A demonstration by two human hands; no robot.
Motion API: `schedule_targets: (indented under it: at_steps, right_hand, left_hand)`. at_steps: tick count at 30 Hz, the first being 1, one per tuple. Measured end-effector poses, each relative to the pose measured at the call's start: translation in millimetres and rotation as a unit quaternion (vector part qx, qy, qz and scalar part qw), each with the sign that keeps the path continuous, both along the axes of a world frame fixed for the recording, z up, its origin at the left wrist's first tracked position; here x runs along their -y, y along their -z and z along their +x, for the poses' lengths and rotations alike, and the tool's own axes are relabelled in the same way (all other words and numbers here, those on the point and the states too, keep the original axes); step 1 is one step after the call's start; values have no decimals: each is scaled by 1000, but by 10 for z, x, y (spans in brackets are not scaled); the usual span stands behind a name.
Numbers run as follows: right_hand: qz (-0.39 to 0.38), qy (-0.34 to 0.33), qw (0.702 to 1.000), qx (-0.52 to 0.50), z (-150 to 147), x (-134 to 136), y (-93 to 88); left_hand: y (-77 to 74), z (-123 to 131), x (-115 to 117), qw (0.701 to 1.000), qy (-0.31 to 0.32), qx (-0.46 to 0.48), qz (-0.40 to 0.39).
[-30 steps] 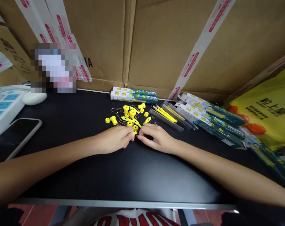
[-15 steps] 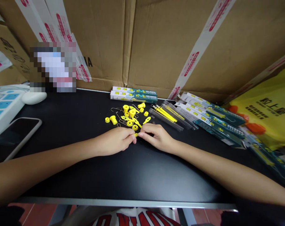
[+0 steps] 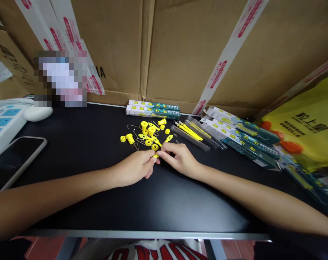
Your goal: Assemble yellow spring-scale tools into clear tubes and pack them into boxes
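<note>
Between the fingertips of my two hands is a small yellow plastic piece (image 3: 155,156), mostly hidden by the fingers. My left hand (image 3: 137,166) pinches it from the left, thumb on top. From the right, my right hand (image 3: 178,159) meets it with thumb and forefinger closed; anything else in that pinch is too small to make out. Just beyond the hands lies a loose group of yellow plastic caps (image 3: 129,138), flat yellow pieces (image 3: 168,138), bent wire hooks (image 3: 136,146) and small springs (image 3: 175,134).
Clear tubes (image 3: 191,139) and yellow rods (image 3: 189,130) lie right of the parts. Printed boxes (image 3: 153,111) stand at the back, with more boxes (image 3: 240,139) and a yellow bag (image 3: 302,122) to the right. A phone (image 3: 17,159) and a power strip (image 3: 7,119) are at left.
My left hand has turned slightly, its lower fingers curling further under. Both hands are now closer together over the yellow piece. The parts on the table have not moved.
</note>
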State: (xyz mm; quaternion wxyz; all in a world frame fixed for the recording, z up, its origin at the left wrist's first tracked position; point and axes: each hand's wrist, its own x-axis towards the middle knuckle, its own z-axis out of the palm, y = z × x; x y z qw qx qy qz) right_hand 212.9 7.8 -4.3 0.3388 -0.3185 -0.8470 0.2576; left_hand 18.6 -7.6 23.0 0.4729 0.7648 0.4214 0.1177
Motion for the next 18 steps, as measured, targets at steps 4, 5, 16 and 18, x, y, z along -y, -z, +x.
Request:
schedule_targets:
  at_steps: [4, 5, 16, 18]
  right_hand:
    - [10, 8, 1000, 26, -10, 7, -1]
    - [20, 14, 999, 30, -13, 7, 0]
    - [-34, 29, 999, 1, -10, -11, 13]
    - [-44, 28, 999, -5, -6, -17, 13]
  left_hand:
    - [8, 6, 5, 998, -17, 20, -59]
    - [6, 10, 8, 997, -22, 27, -73]
    - [-14, 22, -22, 985, -46, 74, -147]
    - [2, 15, -40, 986, -42, 74, -144]
